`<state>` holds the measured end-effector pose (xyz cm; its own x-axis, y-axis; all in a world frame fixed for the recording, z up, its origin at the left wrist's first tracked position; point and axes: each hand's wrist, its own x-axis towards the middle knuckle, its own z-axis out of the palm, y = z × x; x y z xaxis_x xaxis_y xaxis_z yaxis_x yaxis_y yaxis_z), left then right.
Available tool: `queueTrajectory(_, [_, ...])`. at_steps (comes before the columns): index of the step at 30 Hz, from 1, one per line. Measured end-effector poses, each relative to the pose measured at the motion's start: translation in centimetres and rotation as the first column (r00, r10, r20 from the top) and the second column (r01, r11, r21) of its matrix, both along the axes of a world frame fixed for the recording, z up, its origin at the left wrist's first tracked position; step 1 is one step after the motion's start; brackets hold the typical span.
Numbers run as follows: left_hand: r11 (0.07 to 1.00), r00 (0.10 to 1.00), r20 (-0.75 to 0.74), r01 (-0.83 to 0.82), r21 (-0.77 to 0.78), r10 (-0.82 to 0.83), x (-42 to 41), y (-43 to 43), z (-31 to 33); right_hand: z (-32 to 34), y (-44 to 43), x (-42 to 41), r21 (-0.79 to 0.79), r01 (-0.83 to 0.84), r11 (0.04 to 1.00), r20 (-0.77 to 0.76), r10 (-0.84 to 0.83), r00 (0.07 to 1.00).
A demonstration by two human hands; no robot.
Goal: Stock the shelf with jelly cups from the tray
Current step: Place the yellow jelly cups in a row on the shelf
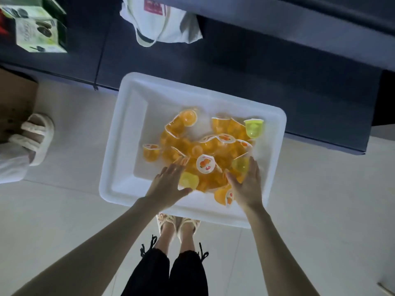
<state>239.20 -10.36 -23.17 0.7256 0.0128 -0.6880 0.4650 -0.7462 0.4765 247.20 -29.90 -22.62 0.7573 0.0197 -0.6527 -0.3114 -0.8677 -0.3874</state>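
Right now the jelly cups [205, 159] are all in a loose heap, mostly orange w/ a few green and yellow ones, lying every which way in the near-right part of the white tray [119, 146], which sits on the pale floor. Both hands are inside the tray at the heap's near edge: left hand [168, 184] w/ fingers straight and spread, thumb just beside a yellow cup [189, 180]; right hand [246, 186] flat, fingers straight, alongside a green cup [241, 165]. Neither hand holds anything; both are spread wide, flanking the pile. Step in hand looks like the reach or scoop, i.e. gathering a batch before lifting. Next move prob. needs the palms brought together under or round several cups, then a lift to the dark shelf [256, 67] just beyond the tray's far rim. Cups are slick and round, so a big scoop could spill some. Further out: a white tote bag [162, 24] and green boxes [36, 33] at the shelf's far side, and another person's pale slipper [37, 137] at the left.
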Motion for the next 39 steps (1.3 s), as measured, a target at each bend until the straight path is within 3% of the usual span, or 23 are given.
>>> queueTrajectory(3, [1.0, 1.0, 0.028, 0.009, -0.018, -0.009, -0.6, 0.2, -1.9, -1.9, 0.4, 0.0, -0.029, 0.066, 0.997, -0.002, -0.066, 0.998])
queueTrajectory(8, [0.995, 0.997, 0.047, 0.049, 0.084, -0.053, -0.1, 0.5, -3.3, -4.1, 0.5, 0.4, -0.111, 0.078, 0.991, 0.024, -0.076, 0.997])
queueTrajectory(15, [0.994, 0.993, 0.095, 0.066, 0.091, -0.075, -0.1, 1.1, -3.8, -5.8, 1.1, 1.3, -0.058, 0.181, 0.982, 0.026, -0.18, 0.983])
queueTrajectory(21, [0.964, 0.98, 0.019, 0.191, 0.185, -0.198, 0.3, 0.8, -3.8, -5.9, 0.9, 1.6, -0.021, 0.172, 0.985, -0.01, -0.172, 0.985])
queueTrajectory(24, [0.974, 0.985, 0.009, 0.167, 0.153, -0.17, 0.3, 1.0, -3.6, -5.9, 0.7, 1.8, 0.006, 0.174, 0.985, -0.029, -0.173, 0.984])
queueTrajectory(28, [0.999, 1.0, 0.007, -0.001, 0.039, 0.001, -0.4, 0.8, -2.1, -4.1, 0.5, 1.1, 0.103, 0.216, 0.971, -0.037, -0.214, 0.976])
queueTrajectory(31, [0.961, 0.965, -0.011, -0.263, -0.082, 0.263, -0.7, 0.2, 0.4, -1.1, 0.6, 0.1, 0.226, 0.275, 0.935, -0.035, -0.274, 0.961])
queueTrajectory(36, [0.712, 0.749, -0.114, -0.658, -0.245, 0.653, -0.2, -0.3, 7.5, 6.0, 1.1, -0.3, 0.401, 0.297, 0.866, -0.002, -0.323, 0.946])
queueTrajectory(39, [0.576, 0.643, -0.105, -0.738, -0.351, 0.759, 0.4, -0.2, 13.9, 12.2, 1.5, 0.4, 0.475, 0.248, 0.845, 0.031, -0.297, 0.954])
